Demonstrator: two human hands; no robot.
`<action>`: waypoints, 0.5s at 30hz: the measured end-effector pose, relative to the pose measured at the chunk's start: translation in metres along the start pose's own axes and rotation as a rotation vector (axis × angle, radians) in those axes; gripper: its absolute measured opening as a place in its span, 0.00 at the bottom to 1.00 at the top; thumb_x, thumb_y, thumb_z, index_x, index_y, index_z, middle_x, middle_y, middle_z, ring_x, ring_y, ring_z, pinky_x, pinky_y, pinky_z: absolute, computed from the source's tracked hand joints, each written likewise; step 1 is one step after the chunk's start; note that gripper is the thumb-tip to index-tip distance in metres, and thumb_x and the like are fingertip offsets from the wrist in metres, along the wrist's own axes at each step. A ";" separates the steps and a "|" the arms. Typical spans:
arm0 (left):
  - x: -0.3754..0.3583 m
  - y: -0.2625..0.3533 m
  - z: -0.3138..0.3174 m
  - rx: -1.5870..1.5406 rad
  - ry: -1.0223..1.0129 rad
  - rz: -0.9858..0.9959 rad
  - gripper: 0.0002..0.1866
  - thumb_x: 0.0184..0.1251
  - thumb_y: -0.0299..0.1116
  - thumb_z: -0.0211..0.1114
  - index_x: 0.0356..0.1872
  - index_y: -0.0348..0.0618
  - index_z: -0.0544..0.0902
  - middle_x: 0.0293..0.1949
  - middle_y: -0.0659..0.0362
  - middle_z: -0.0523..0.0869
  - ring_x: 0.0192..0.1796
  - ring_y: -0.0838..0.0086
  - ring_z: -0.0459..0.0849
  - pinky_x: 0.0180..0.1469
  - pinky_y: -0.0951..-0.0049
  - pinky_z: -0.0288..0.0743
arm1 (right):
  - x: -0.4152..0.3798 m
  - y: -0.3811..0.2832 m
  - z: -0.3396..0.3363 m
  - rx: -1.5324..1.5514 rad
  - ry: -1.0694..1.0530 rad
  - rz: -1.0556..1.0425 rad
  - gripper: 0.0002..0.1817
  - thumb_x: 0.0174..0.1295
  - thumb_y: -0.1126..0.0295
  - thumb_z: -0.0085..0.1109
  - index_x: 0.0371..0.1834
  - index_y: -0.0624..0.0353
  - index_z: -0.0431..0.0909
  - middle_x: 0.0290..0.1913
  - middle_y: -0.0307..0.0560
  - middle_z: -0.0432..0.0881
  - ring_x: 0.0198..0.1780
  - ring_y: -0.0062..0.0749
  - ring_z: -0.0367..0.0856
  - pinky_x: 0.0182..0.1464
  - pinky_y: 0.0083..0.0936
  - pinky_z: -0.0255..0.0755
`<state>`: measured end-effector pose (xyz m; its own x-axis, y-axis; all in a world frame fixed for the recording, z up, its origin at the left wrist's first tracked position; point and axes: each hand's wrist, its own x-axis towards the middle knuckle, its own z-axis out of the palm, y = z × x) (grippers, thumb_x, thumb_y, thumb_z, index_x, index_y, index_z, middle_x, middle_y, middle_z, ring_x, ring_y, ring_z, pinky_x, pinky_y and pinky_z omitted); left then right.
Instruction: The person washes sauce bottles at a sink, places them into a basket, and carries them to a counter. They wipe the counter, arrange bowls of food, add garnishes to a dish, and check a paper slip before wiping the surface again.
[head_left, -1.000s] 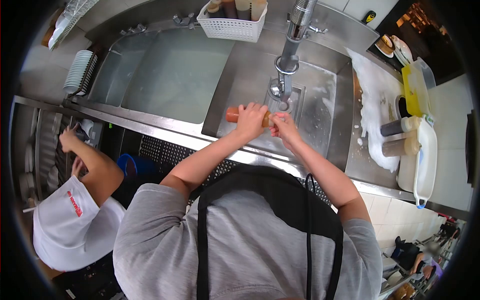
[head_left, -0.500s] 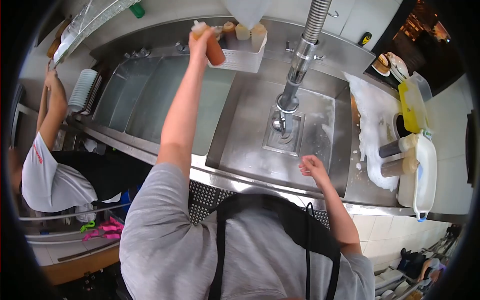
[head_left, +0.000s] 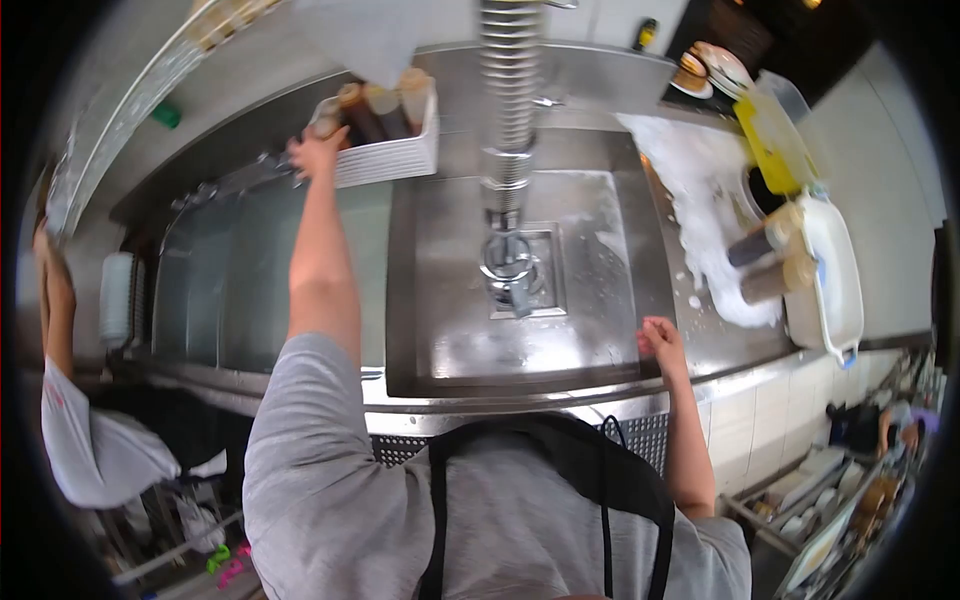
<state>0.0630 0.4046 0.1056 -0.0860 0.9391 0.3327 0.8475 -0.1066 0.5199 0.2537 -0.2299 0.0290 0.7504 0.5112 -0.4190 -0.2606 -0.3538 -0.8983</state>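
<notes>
At the back of the sink, my left hand (head_left: 318, 153) reaches to the left end of a white plastic basket (head_left: 388, 162). Its fingers are spread beside a pale-topped bottle (head_left: 325, 118), partly hidden behind the hand. Several sauce bottles stand in this basket, among them a dark brown bottle (head_left: 362, 113) and a pale bottle (head_left: 413, 100). Over the right rim of the sink basin (head_left: 455, 345) hovers my right hand (head_left: 660, 340), fingers curled in, with nothing visible in them. The orange bottle cannot be clearly made out now.
A spring-hose sprayer (head_left: 510, 150) hangs over the basin. Water-filled sinks (head_left: 230, 280) lie left. Foam (head_left: 690, 190), two bottles (head_left: 765, 260), a white tub (head_left: 835, 270) and a yellow container (head_left: 770, 145) are right. A co-worker's arm (head_left: 55, 300) is raised at far left.
My left hand has moved with the orange bottle to the basket's left end, and its fingers have spread. My right hand has shifted right. The view has turned.
</notes>
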 end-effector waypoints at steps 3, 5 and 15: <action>0.016 -0.018 0.039 0.020 0.081 0.072 0.43 0.31 0.63 0.68 0.55 0.57 0.68 0.63 0.48 0.51 0.60 0.40 0.57 0.54 0.41 0.58 | -0.003 -0.015 -0.013 -0.011 0.109 -0.012 0.12 0.59 0.63 0.53 0.40 0.59 0.73 0.27 0.37 0.76 0.27 0.17 0.73 0.29 0.13 0.67; 0.023 -0.021 0.048 0.142 0.094 0.024 0.41 0.41 0.62 0.62 0.52 0.42 0.67 0.55 0.46 0.66 0.55 0.39 0.64 0.48 0.51 0.67 | 0.004 -0.019 -0.029 0.011 0.192 -0.062 0.11 0.59 0.63 0.54 0.39 0.59 0.73 0.24 0.36 0.75 0.24 0.16 0.70 0.26 0.14 0.64; 0.027 -0.063 0.070 -0.502 -0.120 -0.132 0.18 0.62 0.40 0.50 0.49 0.41 0.67 0.45 0.48 0.70 0.43 0.56 0.72 0.41 0.53 0.69 | 0.062 -0.093 -0.150 -0.315 1.435 -0.636 0.40 0.42 0.63 0.68 0.58 0.62 0.57 0.53 0.59 0.63 0.53 0.46 0.64 0.53 0.35 0.61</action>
<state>0.0440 0.4597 0.0265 -0.0895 0.9828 0.1615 0.4756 -0.1003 0.8739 0.4154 -0.2826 0.1068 0.6534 -0.4293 0.6235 0.2957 -0.6134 -0.7323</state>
